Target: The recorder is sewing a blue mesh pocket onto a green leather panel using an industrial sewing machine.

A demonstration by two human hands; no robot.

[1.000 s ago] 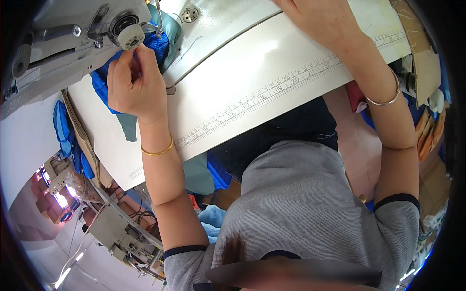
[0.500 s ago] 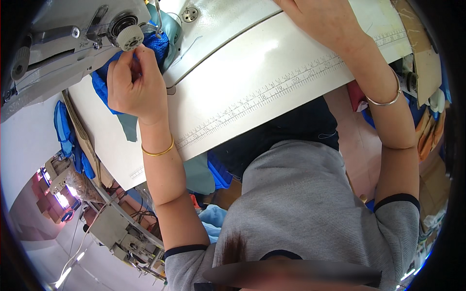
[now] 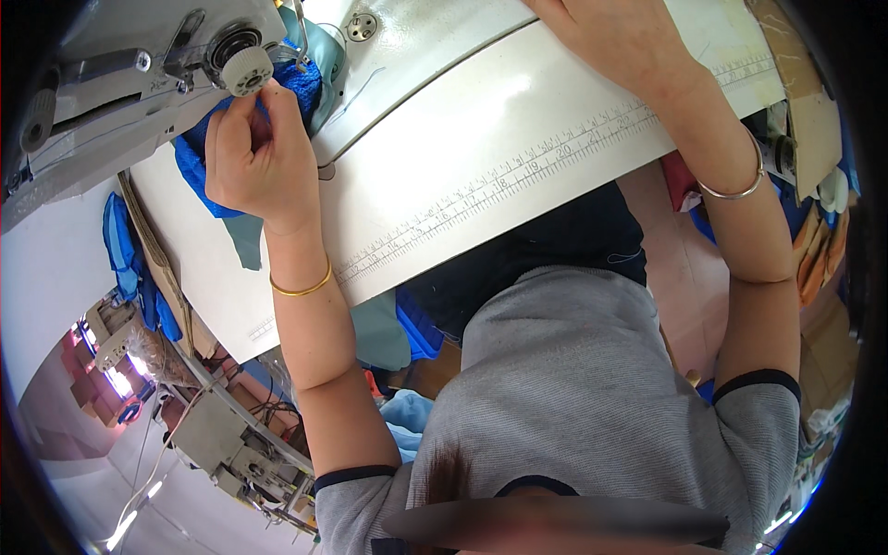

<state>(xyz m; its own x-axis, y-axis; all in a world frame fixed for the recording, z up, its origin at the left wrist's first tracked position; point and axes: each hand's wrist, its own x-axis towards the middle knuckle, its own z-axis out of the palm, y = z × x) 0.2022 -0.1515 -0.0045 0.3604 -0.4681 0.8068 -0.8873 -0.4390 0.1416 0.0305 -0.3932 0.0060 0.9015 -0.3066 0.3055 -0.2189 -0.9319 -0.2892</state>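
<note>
My left hand (image 3: 259,166) is raised in a closed pinch just under the white ridged dial (image 3: 247,72) of a sewing machine (image 3: 102,116). The machine head hides what the fingertips hold, if anything. Behind and around that hand lies a textured blue cloth (image 3: 191,171), with a grey-green cloth piece (image 3: 245,242) sticking out below it. At the upper edge, my right hand (image 3: 620,46) reaches over the white tabletop (image 3: 444,157). Its fingers run out of the picture, so their grip is hidden.
A printed ruler scale (image 3: 518,180) runs along the table's near edge. A loose thread (image 3: 363,91) lies by the machine bed. Blue cloth (image 3: 129,259) hangs at the left, with another machine (image 3: 245,467) below. Cardboard (image 3: 814,120) stands at the right.
</note>
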